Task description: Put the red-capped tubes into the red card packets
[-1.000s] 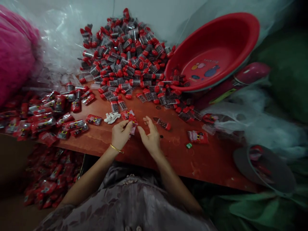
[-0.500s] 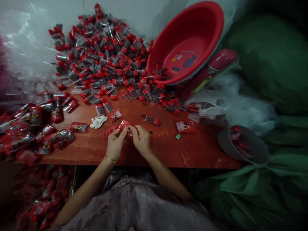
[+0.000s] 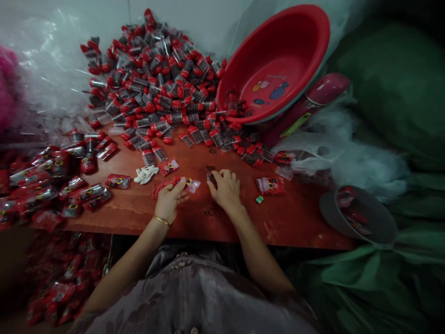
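Note:
Between the thumb and fingers of my left hand is a small red printed packet, its clear end pointing right. My right hand is closed around a small clear tube with dark contents, mostly covered by the fingers. Another red packet lies partly under my left hand. Just beyond my left hand are a crumpled white item and a red packet on the reddish table.
A large pile of red-capped tubes lies at the back, beside a tilted red basin. Filled red packets are heaped at the left. At the right are a red packet and a grey bowl.
My right hand has left the packet, moved right and closed on the tube that lay on the table. My left hand still holds the packet. The view has shifted slightly.

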Action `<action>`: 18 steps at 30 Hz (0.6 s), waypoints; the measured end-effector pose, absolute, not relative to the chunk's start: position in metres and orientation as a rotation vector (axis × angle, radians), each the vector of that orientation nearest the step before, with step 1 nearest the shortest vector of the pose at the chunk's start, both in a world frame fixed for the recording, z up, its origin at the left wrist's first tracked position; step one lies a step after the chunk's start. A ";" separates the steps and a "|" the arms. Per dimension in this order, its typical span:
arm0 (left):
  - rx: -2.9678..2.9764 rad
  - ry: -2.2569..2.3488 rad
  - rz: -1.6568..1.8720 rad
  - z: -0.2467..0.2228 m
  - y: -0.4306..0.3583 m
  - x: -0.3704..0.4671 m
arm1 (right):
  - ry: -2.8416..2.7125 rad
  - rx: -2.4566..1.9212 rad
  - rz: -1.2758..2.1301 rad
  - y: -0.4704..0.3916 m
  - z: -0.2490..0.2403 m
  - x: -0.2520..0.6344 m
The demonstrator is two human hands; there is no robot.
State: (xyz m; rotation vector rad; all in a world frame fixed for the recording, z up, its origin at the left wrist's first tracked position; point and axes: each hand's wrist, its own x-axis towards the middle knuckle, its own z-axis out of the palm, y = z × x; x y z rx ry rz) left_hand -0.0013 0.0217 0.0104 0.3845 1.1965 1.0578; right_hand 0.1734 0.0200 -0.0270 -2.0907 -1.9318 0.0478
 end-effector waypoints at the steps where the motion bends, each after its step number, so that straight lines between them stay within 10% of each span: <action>1: 0.363 1.185 1.031 0.009 0.021 -0.002 | -2.017 -1.979 0.082 0.014 -0.029 0.175; 18: 0.358 1.159 0.976 0.007 0.012 -0.019 | -1.531 -1.986 0.412 -0.009 -0.035 0.156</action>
